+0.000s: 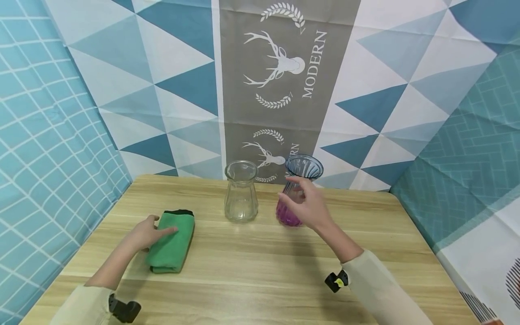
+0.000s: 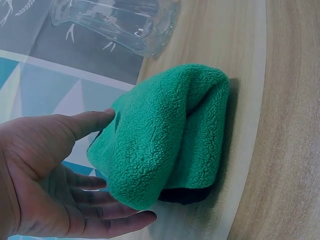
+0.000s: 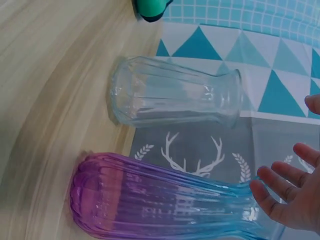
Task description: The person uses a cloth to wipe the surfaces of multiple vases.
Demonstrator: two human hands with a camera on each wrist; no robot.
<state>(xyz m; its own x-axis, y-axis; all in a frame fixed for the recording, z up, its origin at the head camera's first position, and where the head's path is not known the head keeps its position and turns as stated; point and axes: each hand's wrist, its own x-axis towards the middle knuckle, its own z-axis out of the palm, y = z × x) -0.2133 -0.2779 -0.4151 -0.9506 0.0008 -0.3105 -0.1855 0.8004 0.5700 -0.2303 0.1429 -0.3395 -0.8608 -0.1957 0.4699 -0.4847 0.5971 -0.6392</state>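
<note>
On my left, the person's left hand (image 1: 146, 233) is at the near-left edge of a folded green cloth (image 1: 172, 243), thumb over it, fingers loosely spread rather than gripping. The cloth lies on the wood-grain tabletop (image 1: 252, 280), its long side running away from the person. Next stands a clear glass vase (image 1: 241, 203), between the hands. Then the pink-to-blue ribbed glass vase (image 3: 165, 197), upright, its neck just beside the right hand (image 1: 310, 205), the nearer one, whose thumb and fingers are wide apart.
</note>
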